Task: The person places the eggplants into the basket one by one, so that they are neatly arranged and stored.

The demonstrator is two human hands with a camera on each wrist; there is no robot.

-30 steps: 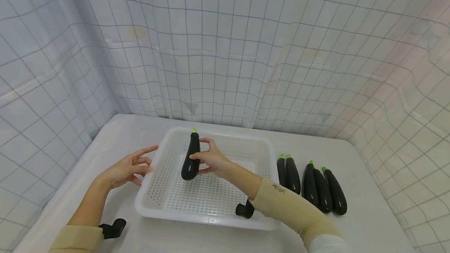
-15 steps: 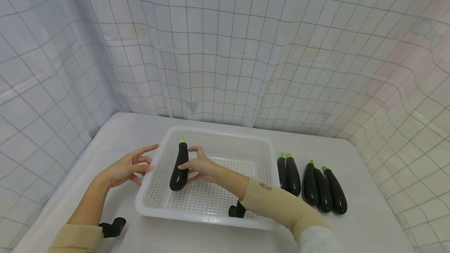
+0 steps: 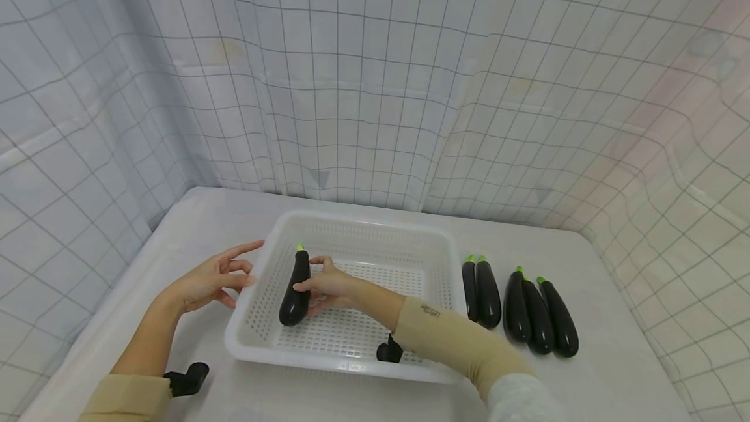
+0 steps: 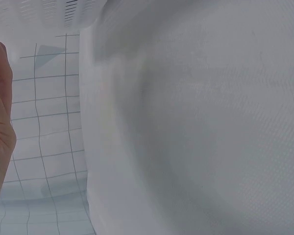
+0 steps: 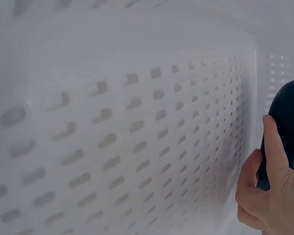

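A dark glossy eggplant (image 3: 295, 292) with a green stem end is inside the white perforated plastic basket (image 3: 346, 365), near its left wall. My right hand (image 3: 331, 284) grips it from the right side, with thumb and fingers on its body. In the right wrist view the same eggplant (image 5: 286, 122) appears at the right edge, partly cut off, held by the fingers above the perforated floor. My left hand (image 3: 213, 277) touches the basket's left rim with loosely extended fingers. Only part of the left hand (image 4: 0, 107) shows in the left wrist view.
To the right of the basket, two eggplants (image 3: 487, 295) lie side by side on the white tabletop (image 3: 615, 318). Farther right is a group of three eggplants (image 3: 538, 318). A white grid-patterned curtain (image 3: 375, 83) encloses the back and sides.
My right hand has carried the eggplant left and toward me, lower into the basket, close to its left wall. My left hand has stayed at the left rim.
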